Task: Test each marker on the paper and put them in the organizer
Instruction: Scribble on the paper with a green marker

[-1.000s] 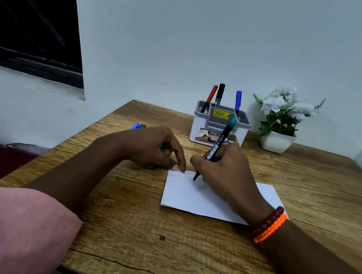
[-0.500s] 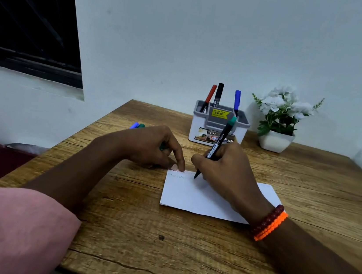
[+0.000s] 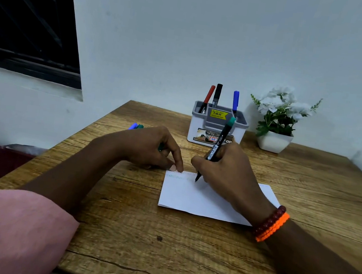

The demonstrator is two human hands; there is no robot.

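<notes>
Our right hand (image 3: 227, 177) grips the green marker (image 3: 216, 147), tip on the paper (image 3: 201, 199); our left hand (image 3: 151, 148), fingers curled, pins the paper's far-left corner.

Markers in the organizer (image 3: 218, 128): three are counted, a red marker (image 3: 207, 97), a black marker (image 3: 217, 95) and a blue marker (image 3: 235, 102).
Markers held: one green-capped marker (image 3: 216, 146) is held in the right hand (image 3: 228, 173).
Markers behind the left hand (image 3: 148, 147): two coloured ends (image 3: 136, 126) are seen, one blue, one green.
Organizers: one.
Sheets of paper (image 3: 201, 199): one.
Potted plants (image 3: 277, 119): one.
Wrist bands (image 3: 272, 224): two, one dark red, one orange.
Hands: two.
</notes>
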